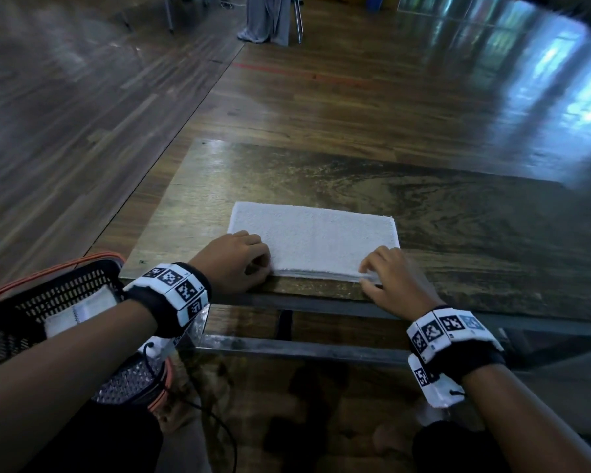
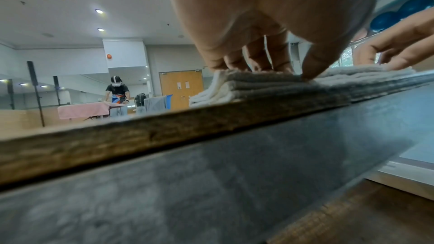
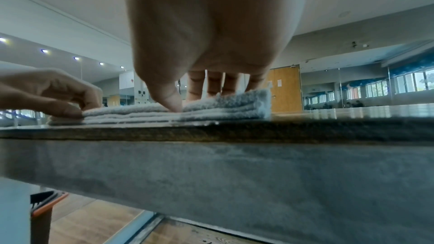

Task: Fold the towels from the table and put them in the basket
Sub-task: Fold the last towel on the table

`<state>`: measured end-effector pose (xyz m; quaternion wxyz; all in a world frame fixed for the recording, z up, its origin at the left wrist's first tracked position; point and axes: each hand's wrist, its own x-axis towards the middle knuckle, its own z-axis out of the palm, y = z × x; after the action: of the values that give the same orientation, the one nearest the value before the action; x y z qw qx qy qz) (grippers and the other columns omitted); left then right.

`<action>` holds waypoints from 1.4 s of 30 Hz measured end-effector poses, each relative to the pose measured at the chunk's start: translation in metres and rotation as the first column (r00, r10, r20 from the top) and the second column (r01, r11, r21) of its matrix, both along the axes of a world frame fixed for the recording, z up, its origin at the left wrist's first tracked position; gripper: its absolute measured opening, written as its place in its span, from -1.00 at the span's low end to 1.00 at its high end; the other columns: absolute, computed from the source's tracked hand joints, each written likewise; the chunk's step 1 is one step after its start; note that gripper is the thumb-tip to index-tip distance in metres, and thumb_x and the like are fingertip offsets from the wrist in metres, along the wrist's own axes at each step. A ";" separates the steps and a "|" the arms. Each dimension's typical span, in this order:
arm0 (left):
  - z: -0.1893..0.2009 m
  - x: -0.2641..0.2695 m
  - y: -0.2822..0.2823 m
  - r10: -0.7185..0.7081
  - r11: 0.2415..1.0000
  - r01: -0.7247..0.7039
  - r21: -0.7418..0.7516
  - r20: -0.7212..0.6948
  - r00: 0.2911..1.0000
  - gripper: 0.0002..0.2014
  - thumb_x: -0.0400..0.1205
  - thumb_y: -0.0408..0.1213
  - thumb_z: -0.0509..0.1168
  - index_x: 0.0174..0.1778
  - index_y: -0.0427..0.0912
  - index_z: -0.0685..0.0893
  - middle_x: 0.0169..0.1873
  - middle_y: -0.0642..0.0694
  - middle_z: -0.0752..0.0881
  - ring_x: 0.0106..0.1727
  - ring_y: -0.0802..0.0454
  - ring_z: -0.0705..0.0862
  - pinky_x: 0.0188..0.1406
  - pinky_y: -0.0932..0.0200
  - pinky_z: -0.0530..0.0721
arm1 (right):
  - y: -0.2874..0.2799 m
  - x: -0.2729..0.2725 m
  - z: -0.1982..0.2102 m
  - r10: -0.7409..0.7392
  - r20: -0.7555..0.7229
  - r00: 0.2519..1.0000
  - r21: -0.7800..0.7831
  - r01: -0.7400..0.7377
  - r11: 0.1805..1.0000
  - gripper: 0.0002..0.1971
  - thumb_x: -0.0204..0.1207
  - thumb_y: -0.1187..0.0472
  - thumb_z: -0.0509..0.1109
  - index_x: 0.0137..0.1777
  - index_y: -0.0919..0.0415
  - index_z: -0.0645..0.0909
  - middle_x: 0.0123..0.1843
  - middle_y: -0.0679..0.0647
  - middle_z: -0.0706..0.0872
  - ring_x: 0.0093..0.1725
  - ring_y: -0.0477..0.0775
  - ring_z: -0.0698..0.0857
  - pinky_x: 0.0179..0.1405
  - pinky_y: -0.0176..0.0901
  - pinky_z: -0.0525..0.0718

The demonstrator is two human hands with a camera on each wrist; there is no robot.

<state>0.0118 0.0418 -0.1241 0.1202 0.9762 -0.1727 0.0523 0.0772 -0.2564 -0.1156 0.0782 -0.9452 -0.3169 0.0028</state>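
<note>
A white towel (image 1: 316, 238) lies folded into a flat rectangle of several layers near the front edge of the wooden table (image 1: 458, 213). My left hand (image 1: 243, 264) pinches the towel's near left corner, fingers on top and thumb at the front edge (image 2: 307, 73). My right hand (image 1: 386, 271) pinches the near right corner the same way, thumb pressed into the layers (image 3: 173, 105). The towel stack (image 2: 258, 84) (image 3: 211, 108) sits level on the table. A black basket with an orange rim (image 1: 31, 295) stands low at the left, holding a folded white towel (image 1: 79, 310).
The table's grey metal frame (image 1: 321, 303) runs under its front edge. A wooden floor (image 1: 65, 114) surrounds it. Far off, another person (image 2: 117, 90) works at a table with a pink cloth, and grey fabric (image 1: 267, 18) hangs by a chair.
</note>
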 end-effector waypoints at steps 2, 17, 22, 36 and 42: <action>0.001 -0.008 -0.004 -0.016 1.000 0.016 0.020 -0.019 1.000 -0.77 0.57 0.05 0.21 -0.20 -0.02 0.63 -0.25 0.07 0.66 -0.25 0.10 0.53 -0.25 0.19 0.50 | -0.006 -0.007 0.003 -0.004 -0.069 0.998 0.040 0.007 0.999 -0.82 0.56 0.03 0.27 -0.05 0.10 0.62 -0.05 -0.04 0.61 -0.03 0.00 0.56 -0.06 -0.05 0.58; -0.004 0.036 -0.071 0.384 0.923 -0.380 0.059 -0.132 0.914 -0.47 0.71 -0.13 -0.07 0.61 -0.17 0.09 0.65 -0.08 0.09 0.66 -0.06 0.01 0.57 -0.15 0.03 | 0.096 0.006 -0.003 -0.290 -0.035 0.956 0.144 0.292 0.946 -0.57 0.66 0.07 0.09 0.52 0.08 0.31 0.59 0.06 0.34 0.58 0.09 0.25 0.51 0.11 0.19; -0.030 0.035 -0.067 0.417 0.908 -0.403 0.111 -0.157 0.895 -0.45 0.71 -0.09 -0.20 0.64 -0.15 -0.05 0.67 -0.09 -0.03 0.67 -0.06 -0.08 0.60 -0.24 -0.08 | 0.105 0.005 -0.033 -0.206 -0.014 0.978 -0.030 0.205 0.978 -0.49 0.69 0.03 -0.07 0.63 0.06 0.09 0.69 0.06 0.10 0.67 0.11 0.06 0.59 0.18 0.09; -0.042 -0.011 -0.002 0.373 0.922 -0.369 0.116 -0.011 0.928 -0.30 0.55 0.22 -0.38 0.62 0.06 0.05 0.66 -0.05 0.07 0.67 -0.04 0.02 0.61 -0.21 -0.05 | -0.027 -0.006 -0.036 -0.257 -0.004 0.966 -0.131 0.254 0.958 -0.49 0.69 -0.06 -0.17 0.65 -0.10 0.01 0.71 0.00 0.00 0.69 0.05 -0.04 0.63 0.19 -0.03; -0.031 -0.049 0.020 0.478 0.878 -0.479 0.003 0.059 0.877 -0.41 0.58 0.19 -0.17 0.47 0.09 0.41 0.42 -0.07 0.50 0.46 -0.09 0.41 0.47 -0.14 0.22 | -0.025 0.017 -0.017 -0.330 0.044 0.943 -0.125 0.333 0.935 -0.54 0.68 -0.03 0.00 0.49 0.09 0.40 0.60 0.09 0.35 0.64 0.11 0.17 0.61 0.20 0.06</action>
<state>-0.0376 0.0614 -0.1550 0.0900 0.9878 0.0697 0.1064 0.0942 -0.2812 -0.1322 0.0120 -0.9881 -0.1531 -0.0004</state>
